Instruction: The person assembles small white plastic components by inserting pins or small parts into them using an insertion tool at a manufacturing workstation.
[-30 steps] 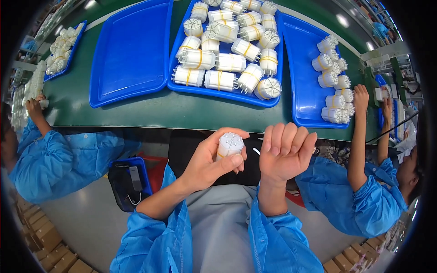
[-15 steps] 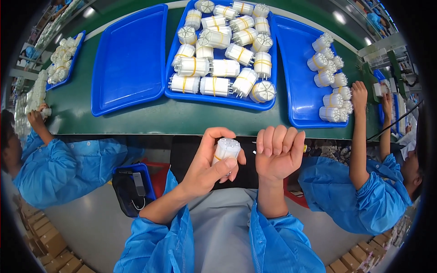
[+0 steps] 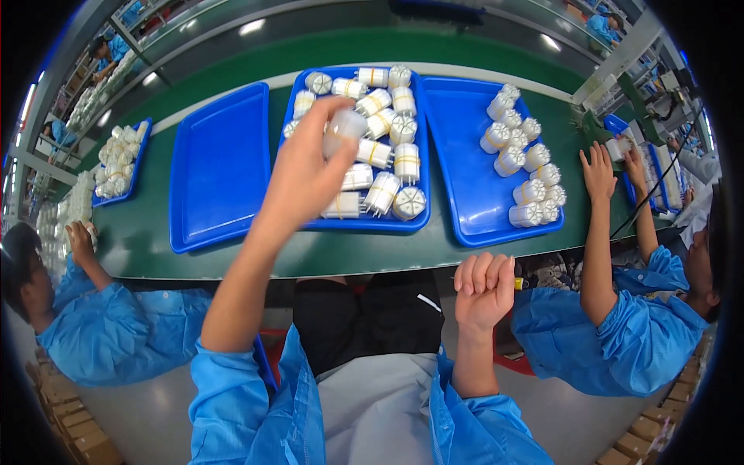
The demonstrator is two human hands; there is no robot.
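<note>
My left hand (image 3: 314, 167) is raised over the middle blue tray (image 3: 425, 194), fingers wrapped round a white cylindrical part (image 3: 346, 128) that is smeared by motion. Under and around it lie several white cylinders (image 3: 407, 163) with yellow bands and short prongs, some on their sides, some end up. Near the table's front edge, my right hand (image 3: 482, 298) is curled closed, palm toward me. A small yellow end (image 3: 518, 284) pokes out beside its fingers; the rest of that thin object is mostly hidden. A thin white strip (image 3: 429, 303) shows against the dark trousers.
On the green table (image 3: 232, 263), a bare blue tray (image 3: 221, 170) stands at left and another blue tray (image 3: 465, 201) at right holds clustered white cylinders (image 3: 531, 155). Co-workers in blue sit at left (image 3: 124, 333) and right (image 3: 612, 325). A farther-left tray (image 3: 139, 159) carries white parts.
My left hand has moved from in front of me up over the middle tray, carrying the white cylindrical part. The right hand stays curled, slightly lower in the picture. The view has tilted upward.
</note>
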